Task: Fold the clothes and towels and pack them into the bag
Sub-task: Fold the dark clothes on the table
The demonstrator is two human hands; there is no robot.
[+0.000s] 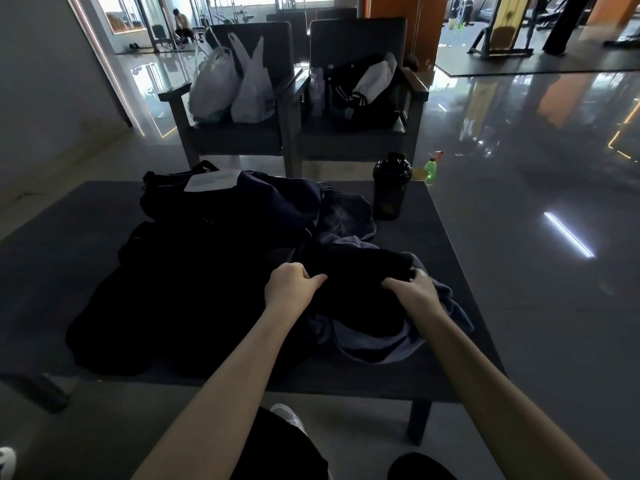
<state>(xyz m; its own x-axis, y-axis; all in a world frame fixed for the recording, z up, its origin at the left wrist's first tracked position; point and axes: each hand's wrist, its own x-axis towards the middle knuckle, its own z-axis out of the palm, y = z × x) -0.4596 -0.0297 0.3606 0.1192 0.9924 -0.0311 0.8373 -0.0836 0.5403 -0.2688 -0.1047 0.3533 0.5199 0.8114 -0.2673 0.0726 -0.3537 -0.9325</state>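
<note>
Right now both my hands are on a black garment (360, 268) at the near right part of the table (457, 258). My left hand (291, 285) is curled into a fist on its left edge, thumb pointing along the cloth. My right hand (415, 289) grips the right end, fingers tucked over and into the fabric. The garment sits bunched between them, resting on a crumpled blue-grey cloth (398, 344) that spreads out under it toward the near right edge of the table.

To the left lies a big black piece of clothing (156, 299), spread flat and loose over most of the left half of the table. It is so dark that I cannot tell what kind of clothing it is.

At the far side of the table sits the dark bag (249, 199), slumped, with a white sheet (211, 180) lying on top of it at the far left. Another bluish cloth (349, 213) is bunched just to the right of the bag. Near the far right corner a black bottle (391, 185) stands upright, close to that cloth.

Beyond the table are two dark armchairs. The left chair (242, 140) holds white plastic bags (235, 84); the right chair (356, 32) holds a black jacket (363, 95) with white stripes. A green spray bottle (431, 168) shows past the table's far right corner.
</note>
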